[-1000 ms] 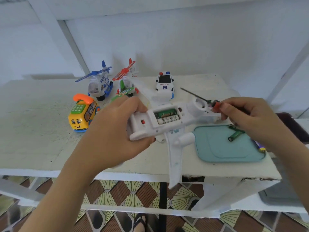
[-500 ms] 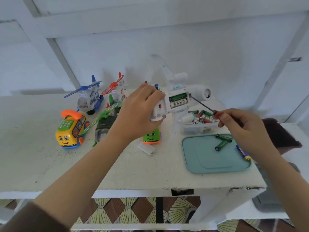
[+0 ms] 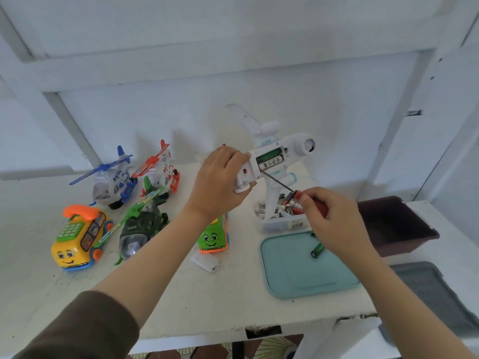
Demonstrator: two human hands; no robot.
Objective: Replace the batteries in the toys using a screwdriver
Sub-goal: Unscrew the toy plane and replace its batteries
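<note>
Your left hand is held raised, back toward you, its fingers wrapped round one end of the white plastic toy aeroplane. Your left forearm rises bare from the lower left, and a brown sleeve covers the arm near the elbow. Your right hand sits lower and to the right, fingers curled, gripping the red-handled screwdriver with a thin dark shaft by its handle. Your right forearm enters bare from the lower right corner.

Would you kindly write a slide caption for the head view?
Left hand holds the white toy plane, battery bay open; right hand aims the screwdriver at it.
</note>
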